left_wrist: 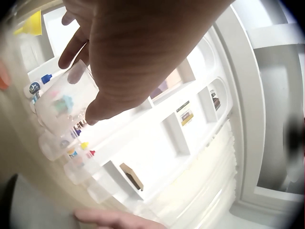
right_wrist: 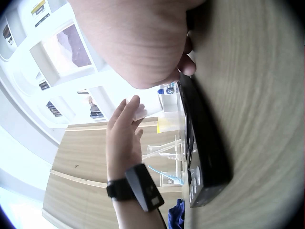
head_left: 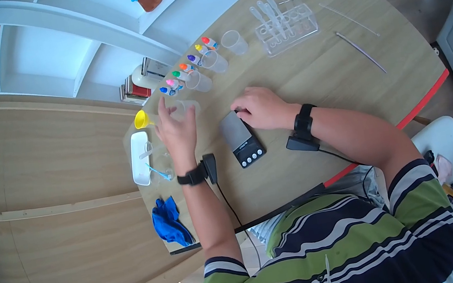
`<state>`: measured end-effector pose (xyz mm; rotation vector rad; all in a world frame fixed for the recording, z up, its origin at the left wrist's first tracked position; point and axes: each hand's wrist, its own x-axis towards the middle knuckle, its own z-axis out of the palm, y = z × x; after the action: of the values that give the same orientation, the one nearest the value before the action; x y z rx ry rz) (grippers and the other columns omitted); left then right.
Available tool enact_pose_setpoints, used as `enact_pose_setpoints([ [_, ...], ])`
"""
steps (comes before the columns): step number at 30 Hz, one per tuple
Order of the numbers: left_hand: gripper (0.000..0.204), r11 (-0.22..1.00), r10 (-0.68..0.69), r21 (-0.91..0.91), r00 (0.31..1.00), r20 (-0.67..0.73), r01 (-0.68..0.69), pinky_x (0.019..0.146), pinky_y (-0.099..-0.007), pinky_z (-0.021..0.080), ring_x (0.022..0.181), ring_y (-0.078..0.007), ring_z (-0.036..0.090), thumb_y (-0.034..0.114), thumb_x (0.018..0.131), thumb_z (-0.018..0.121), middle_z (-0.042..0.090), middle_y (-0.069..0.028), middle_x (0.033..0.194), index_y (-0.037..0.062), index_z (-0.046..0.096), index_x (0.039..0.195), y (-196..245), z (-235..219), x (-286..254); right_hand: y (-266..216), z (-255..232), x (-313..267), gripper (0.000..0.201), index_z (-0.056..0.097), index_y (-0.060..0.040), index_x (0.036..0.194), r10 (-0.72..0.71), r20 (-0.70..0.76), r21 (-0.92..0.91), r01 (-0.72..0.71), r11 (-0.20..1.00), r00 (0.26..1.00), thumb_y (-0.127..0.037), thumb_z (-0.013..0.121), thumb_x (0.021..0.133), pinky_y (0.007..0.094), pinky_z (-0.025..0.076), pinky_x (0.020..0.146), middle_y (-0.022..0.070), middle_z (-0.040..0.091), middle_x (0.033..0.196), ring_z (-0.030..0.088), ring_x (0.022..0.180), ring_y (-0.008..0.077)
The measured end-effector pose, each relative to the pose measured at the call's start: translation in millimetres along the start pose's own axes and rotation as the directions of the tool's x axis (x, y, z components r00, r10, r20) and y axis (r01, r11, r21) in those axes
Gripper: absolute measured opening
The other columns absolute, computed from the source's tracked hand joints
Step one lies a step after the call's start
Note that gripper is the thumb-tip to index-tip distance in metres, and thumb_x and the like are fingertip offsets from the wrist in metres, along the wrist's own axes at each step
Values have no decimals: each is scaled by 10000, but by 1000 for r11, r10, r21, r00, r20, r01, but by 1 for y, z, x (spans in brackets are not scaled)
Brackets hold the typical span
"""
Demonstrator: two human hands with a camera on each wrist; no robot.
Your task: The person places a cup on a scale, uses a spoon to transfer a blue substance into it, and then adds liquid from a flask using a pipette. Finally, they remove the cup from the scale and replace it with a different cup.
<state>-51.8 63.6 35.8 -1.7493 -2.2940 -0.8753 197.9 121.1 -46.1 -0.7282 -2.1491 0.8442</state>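
My left hand (head_left: 177, 134) is raised at the left of the table. Its thumb and fingers are spread around the rim of a clear plastic cup (left_wrist: 64, 102), which shows only faintly in the head view. In the right wrist view, the same cup (right_wrist: 148, 109) overlaps the left fingertips. A black digital scale (head_left: 244, 138) with a grey plate and several round buttons lies flat before the body. My right hand (head_left: 264, 109) is at its far right corner, fingers bent over the edge. From the right wrist, the fingertips (right_wrist: 188, 66) meet the scale's far end.
Small dropper bottles (head_left: 188, 68) with coloured caps and more clear cups (head_left: 234, 43) line the back edge. A yellow funnel (head_left: 141, 120), white tray (head_left: 141, 159) and blue cloth (head_left: 169, 222) lie left. Right stands a clear tube rack (head_left: 287, 30) with pipettes; a purple rod (head_left: 361, 53) lies nearby.
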Motion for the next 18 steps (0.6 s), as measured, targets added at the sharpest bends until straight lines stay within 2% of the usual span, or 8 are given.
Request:
enact_pose_setpoints([
  [1, 865, 1000, -7, 4, 1000, 3, 7, 1174, -591, 397, 1212, -344, 695, 323, 866, 899, 766, -114, 1212, 67, 519, 1599, 8, -8, -13, 0, 1, 0, 167, 804, -81, 1077, 9, -22, 14, -9, 1000, 1000, -147, 721, 948, 508, 577, 913, 145, 777, 978, 716, 999, 363],
  [3, 853, 984, 49, -177, 995, 81, -34, 1111, -523, 470, 1202, -359, 684, 245, 867, 905, 758, -134, 1200, 53, 512, 1599, 27, -21, -38, 1, 3, 0, 168, 804, -79, 1077, 18, -32, 33, -17, 999, 999, -149, 724, 946, 510, 578, 911, 146, 777, 976, 719, 995, 367],
  [4, 872, 985, 112, -144, 988, 106, -96, 1081, -491, 501, 1211, -374, 671, 205, 855, 911, 748, -150, 1209, 50, 502, 1609, 33, -24, -48, 3, 3, 0, 169, 804, -81, 1077, 13, -31, 23, -12, 1000, 999, -151, 725, 946, 510, 580, 907, 146, 776, 975, 720, 989, 367],
  [7, 888, 975, 210, -117, 962, 176, -191, 1090, -495, 502, 1225, -378, 662, 211, 846, 915, 739, -158, 1221, 51, 498, 1613, 49, -32, -67, 0, 2, 0, 167, 806, -84, 1075, 17, -29, 14, -16, 1000, 999, -151, 724, 946, 509, 583, 902, 146, 772, 969, 721, 983, 364],
  [10, 935, 969, 237, -109, 957, 168, -220, 1055, -457, 548, 1233, -355, 703, 158, 830, 927, 748, -169, 1243, 59, 465, 1637, 55, -27, -72, -1, 0, 0, 164, 807, -87, 1070, 31, -31, 14, -31, 999, 999, -150, 724, 944, 507, 584, 895, 148, 769, 965, 722, 980, 360],
  [14, 1000, 975, 196, -146, 952, 233, -165, 1067, -459, 542, 1250, -359, 698, 155, 818, 941, 747, -177, 1247, 74, 419, 1667, 53, -15, -71, 1, 1, 1, 164, 807, -87, 1064, 39, -25, 8, -39, 999, 999, -148, 729, 934, 508, 584, 891, 149, 768, 959, 720, 974, 360],
  [16, 1072, 980, 111, -193, 946, 306, -52, 1084, -457, 539, 1272, -359, 688, 173, 823, 948, 721, -201, 1305, 59, 342, 1700, 55, -15, -74, 4, 4, 1, 169, 806, -93, 1075, 10, -53, -2, -10, 1000, 999, -136, 745, 924, 491, 584, 861, 124, 757, 924, 717, 939, 338],
  [18, 1093, 961, 133, -270, 950, 283, -54, 1108, -458, 525, 1299, -354, 674, 186, 833, 947, 705, -206, 1343, 47, 308, 1709, 54, -14, -77, 7, 7, 0, 179, 806, -98, 1085, -19, -76, -9, 18, 1000, 997, -123, 761, 913, 475, 584, 830, 98, 746, 890, 714, 903, 317],
])
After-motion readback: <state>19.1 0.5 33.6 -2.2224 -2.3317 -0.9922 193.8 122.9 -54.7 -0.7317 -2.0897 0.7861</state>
